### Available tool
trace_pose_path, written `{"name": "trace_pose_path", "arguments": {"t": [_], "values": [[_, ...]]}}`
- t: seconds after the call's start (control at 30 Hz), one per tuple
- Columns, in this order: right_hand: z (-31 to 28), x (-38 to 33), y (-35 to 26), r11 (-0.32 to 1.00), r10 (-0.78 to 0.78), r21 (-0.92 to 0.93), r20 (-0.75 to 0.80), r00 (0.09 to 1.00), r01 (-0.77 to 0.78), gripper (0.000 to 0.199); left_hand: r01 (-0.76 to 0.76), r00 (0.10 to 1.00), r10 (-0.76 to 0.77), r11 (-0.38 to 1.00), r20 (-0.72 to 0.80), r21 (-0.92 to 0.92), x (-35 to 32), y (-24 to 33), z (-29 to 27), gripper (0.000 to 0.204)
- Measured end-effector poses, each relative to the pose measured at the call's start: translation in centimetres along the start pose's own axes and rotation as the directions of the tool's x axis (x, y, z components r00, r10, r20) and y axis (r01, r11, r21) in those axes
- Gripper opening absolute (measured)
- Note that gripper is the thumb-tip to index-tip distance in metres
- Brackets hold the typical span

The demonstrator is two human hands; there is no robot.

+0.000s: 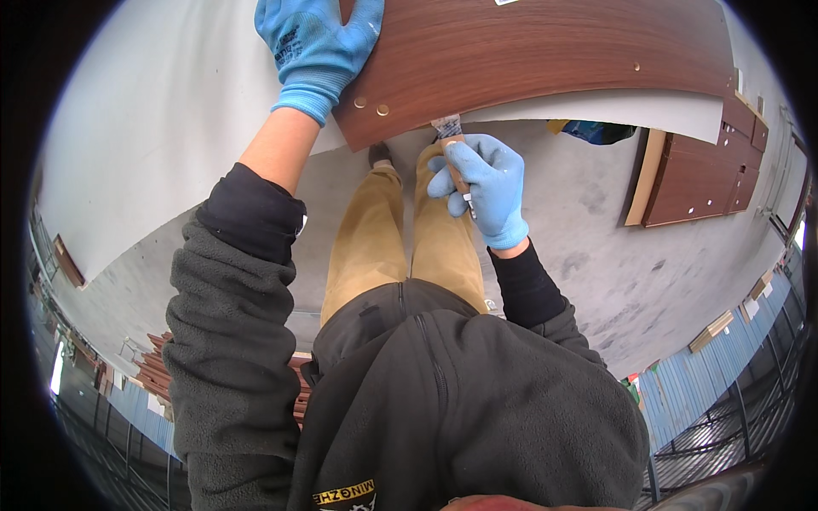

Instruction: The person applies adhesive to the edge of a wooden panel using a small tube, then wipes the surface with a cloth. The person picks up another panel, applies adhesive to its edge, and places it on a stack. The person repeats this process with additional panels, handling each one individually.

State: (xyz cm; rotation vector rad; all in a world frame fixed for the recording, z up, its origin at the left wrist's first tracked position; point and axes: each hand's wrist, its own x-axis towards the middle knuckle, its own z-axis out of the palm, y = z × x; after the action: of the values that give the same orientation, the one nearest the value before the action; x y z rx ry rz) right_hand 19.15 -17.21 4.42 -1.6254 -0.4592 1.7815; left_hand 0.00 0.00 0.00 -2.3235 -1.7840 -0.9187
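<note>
My left hand (pixel 315 51), in a blue glove, rests at the left end of a brown wood-grain panel (pixel 545 55). Its thumb is spread over the panel, while its fingertips run out of the picture at the top. Closed around the wooden handle of a flat brush (pixel 459 176) is my right hand (pixel 490 183), also gloved in blue. The brush's pale, mottled head points up to the panel's near edge; whether it touches is hard to tell. Two round brass-coloured fittings (pixel 371 107) sit near the panel's left corner, and a smaller one (pixel 636 66) lies toward its right.
A white surface (pixel 187 111) lies under and left of the panel. More brown boards (pixel 703 179) stand at the right, beside a blue and yellow bag (pixel 596 131). Grey floor (pixel 579 230) surrounds my legs. Brown boards (pixel 153 370) are stacked behind at the left.
</note>
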Motion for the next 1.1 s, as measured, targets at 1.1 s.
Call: {"name": "trace_pose_path", "arguments": {"t": [1.1], "values": [[2.0, -0.8, -0.9, 0.999, 0.043, -0.021, 0.004, 0.999, -0.043, 0.031, -0.003, 1.000, 0.002, 1.000, -0.016, -0.029, 0.1, -0.5, 0.4, 0.052]]}}
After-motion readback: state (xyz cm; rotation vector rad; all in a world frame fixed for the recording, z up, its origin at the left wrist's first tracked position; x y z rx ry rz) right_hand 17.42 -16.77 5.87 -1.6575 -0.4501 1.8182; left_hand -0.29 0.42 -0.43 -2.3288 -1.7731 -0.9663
